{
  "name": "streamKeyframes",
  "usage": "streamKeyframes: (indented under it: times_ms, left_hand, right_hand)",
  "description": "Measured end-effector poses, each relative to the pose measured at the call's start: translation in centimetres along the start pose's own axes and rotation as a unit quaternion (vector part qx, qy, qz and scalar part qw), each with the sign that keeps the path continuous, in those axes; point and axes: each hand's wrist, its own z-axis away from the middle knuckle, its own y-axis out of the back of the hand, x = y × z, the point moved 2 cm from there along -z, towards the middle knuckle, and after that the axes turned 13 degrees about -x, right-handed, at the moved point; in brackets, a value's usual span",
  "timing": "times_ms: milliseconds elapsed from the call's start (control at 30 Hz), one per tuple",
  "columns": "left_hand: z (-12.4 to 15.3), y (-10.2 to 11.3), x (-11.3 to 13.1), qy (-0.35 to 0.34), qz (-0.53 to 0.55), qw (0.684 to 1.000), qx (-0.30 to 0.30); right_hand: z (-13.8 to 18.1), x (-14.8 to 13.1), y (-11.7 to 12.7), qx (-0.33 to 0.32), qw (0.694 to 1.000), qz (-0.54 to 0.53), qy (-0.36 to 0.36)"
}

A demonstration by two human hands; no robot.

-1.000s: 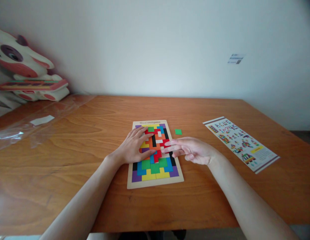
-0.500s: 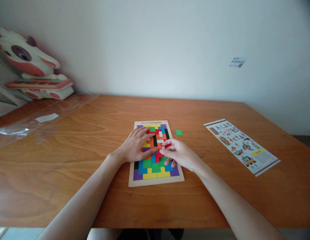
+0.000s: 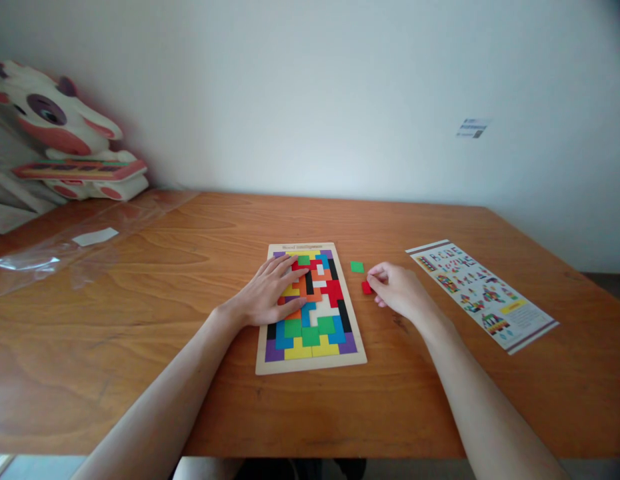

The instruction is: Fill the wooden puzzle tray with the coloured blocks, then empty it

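Note:
A wooden puzzle board lies in the middle of the table, filled with coloured block pieces and showing a pale gap near its centre. My left hand rests flat on the board's left side with fingers spread. My right hand sits on the table just right of the board, fingers pinched on a small red piece. A loose green square piece lies on the table just beyond that hand.
A printed instruction sheet lies at the right of the wooden table. Clear plastic wrap with a white card is at the far left. A cow-shaped toy stands against the wall at the back left.
My right hand has lifted a red piece out of the board's centre and carried it right onto the table, leaving a gap. My left hand has stayed on the board.

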Motion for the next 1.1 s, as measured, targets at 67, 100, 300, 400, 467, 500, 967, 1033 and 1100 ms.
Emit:
streamKeyframes:
  times_ms: [67,100,300,400,467,500,967,1033,1100]
  left_hand:
    - [0.1,0.1,-0.1,-0.006,-0.002,1.000,-0.008]
    - [0.1,0.2,-0.1,-0.009,-0.004,1.000,-0.012]
    - [0.2,0.3,-0.1,-0.013,-0.013,0.999,-0.027]
    - [0.2,0.2,-0.1,-0.013,-0.008,1.000,-0.017]
    - [0.2,0.1,-0.2,-0.014,-0.004,1.000,-0.014]
    - [0.2,0.1,-0.2,-0.015,-0.004,1.000,-0.014]
    - [0.2,0.1,0.0,-0.005,-0.014,1.000,-0.025]
    - [0.3,0.0,0.0,-0.009,-0.015,1.000,-0.019]
    - [0.3,-0.1,-0.1,-0.017,-0.013,1.000,-0.004]
  right_hand:
    - [0.4,-0.5,0.0,0.057,0.991,0.120,0.031]
    - [0.7,-0.9,-0.1,0.093,0.980,0.167,0.054]
    - [2.8,-4.5,-2.3,-0.027,0.975,0.000,0.220]
    - [3.5,-5.3,-3.4,-0.257,0.922,-0.272,0.097]
    - [3.7,-5.3,-3.3,-0.329,0.865,-0.378,0.030]
    - [3.7,-5.1,-3.1,-0.346,0.844,-0.409,0.010]
    - [2.7,-4.7,-3.4,-0.354,0.768,-0.533,-0.030]
    - [2.7,-4.7,-3.4,-0.352,0.770,-0.532,-0.026]
    - [2.8,-4.7,-3.3,-0.353,0.769,-0.532,-0.026]
